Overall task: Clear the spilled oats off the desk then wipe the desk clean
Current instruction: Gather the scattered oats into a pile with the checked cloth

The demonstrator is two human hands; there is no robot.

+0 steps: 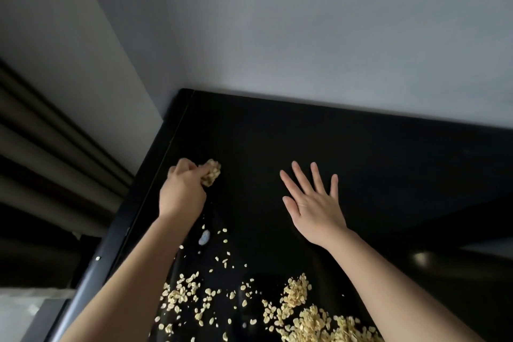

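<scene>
Clutching: the left hand (181,194) was balled tight around a clump of oats (211,172), and flakes bulged out past the curled fingers on the far side.
Left hand's spot: it sat up by the left edge of the desk (277,133), over the black top. Whether it touched the surface could not be told.
Right hand: the right hand (313,203) was palm down, with fingers straight and fanned wide and the thumb out to the side. It held nothing.
Right hand's contact: it was low over bare black desk. Whether it pressed on the top or hovered just above could not be told.
Between the hands: they were well apart, with only dark desktop between them.
Main heap: the spilled oats (305,314) lay thickest at the near edge, just beside the right forearm.
Loose scatter: a thinner patch of flakes (183,294) spread beside the left forearm, and single flakes dotted the desk on the way up to the left wrist.
Pale speck: a small bluish-white object (204,238) lay just beside the left forearm, beyond the scatter. It was too small to identify.
Backdrop: a grey wall (305,22) met the desk's far edge, and a brown pleated curtain (41,133) hung at the left.
</scene>
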